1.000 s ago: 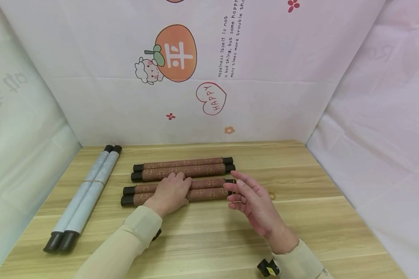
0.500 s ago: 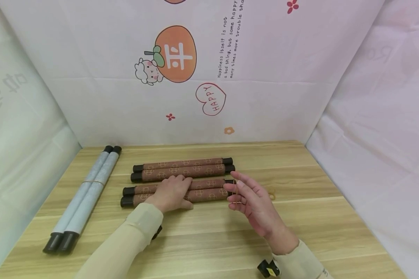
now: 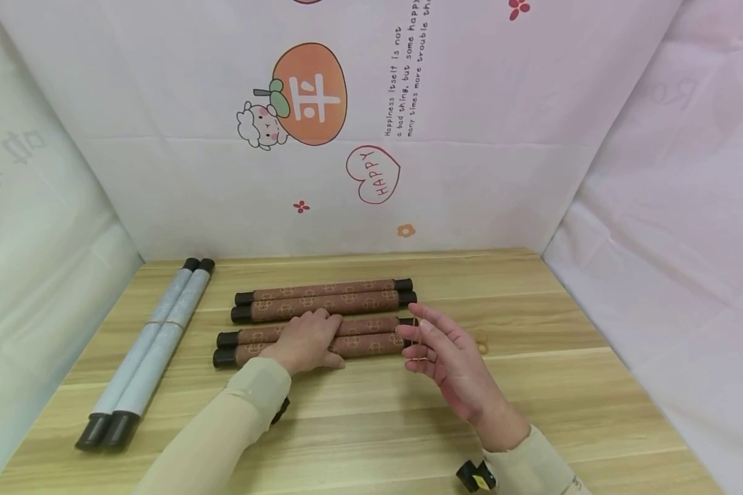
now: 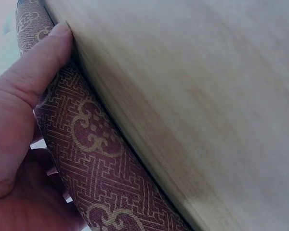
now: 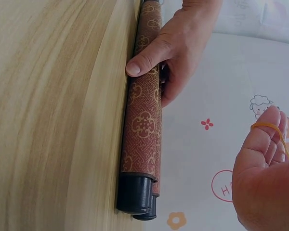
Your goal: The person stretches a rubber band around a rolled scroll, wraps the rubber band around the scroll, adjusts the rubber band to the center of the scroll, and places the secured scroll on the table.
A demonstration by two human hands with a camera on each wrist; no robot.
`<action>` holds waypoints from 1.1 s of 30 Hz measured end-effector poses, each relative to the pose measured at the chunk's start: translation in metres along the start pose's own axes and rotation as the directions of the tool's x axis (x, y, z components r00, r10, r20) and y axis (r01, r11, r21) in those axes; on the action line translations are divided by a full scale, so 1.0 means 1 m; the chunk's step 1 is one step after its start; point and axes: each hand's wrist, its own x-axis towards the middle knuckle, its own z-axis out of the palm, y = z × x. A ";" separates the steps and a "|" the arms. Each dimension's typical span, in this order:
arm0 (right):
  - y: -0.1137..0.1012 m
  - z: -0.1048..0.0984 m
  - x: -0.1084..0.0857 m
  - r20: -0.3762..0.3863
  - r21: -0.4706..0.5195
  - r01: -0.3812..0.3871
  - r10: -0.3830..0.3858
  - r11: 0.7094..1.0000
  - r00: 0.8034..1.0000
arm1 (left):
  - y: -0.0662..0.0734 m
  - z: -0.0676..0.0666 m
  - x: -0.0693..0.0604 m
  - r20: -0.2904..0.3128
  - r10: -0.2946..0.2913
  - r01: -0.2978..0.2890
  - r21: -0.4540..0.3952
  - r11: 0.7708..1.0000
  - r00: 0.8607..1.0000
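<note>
In the head view my left hand (image 3: 306, 342) grips a pair of brown patterned scrolls (image 3: 368, 345) with black end caps. Its thumb lies along their near side, and the left wrist view shows the thumb (image 4: 45, 60) against the patterned scroll (image 4: 98, 134). My right hand (image 3: 455, 364) hovers just off the scrolls' right end, fingers apart and loosely bent. A thin yellow rubber band (image 5: 266, 124) loops round its fingers in the right wrist view. Behind the gripped pair lies another pair of brown scrolls (image 3: 328, 302).
Two pale blue scrolls (image 3: 151, 344), tied with a band, lie slanted on the left of the wooden table (image 3: 371, 440). Yellow rubber bands (image 3: 483, 344) rest beyond my right hand. A white printed cloth (image 3: 470, 137) encloses the back and sides.
My left thumb has shifted slightly outward to the right along the scrolls' near side. The right hand keeps its place with the rubber band, and the scrolls have hardly moved.
</note>
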 end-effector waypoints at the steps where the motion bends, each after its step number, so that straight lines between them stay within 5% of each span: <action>1: 0.000 0.000 0.000 0.001 0.003 0.001 -0.001 1.000 1.000 | 0.000 0.000 0.000 0.002 0.000 0.000 0.003 1.000 1.000; 17: 0.000 -0.001 -0.001 -0.008 -0.004 -0.009 0.009 1.000 1.000 | 0.003 0.001 0.005 -0.004 -0.020 0.020 0.016 1.000 1.000; 33: -0.004 -0.004 -0.002 0.015 0.019 0.010 -0.010 1.000 1.000 | 0.005 0.002 -0.003 -0.046 0.055 -0.054 0.021 0.998 0.997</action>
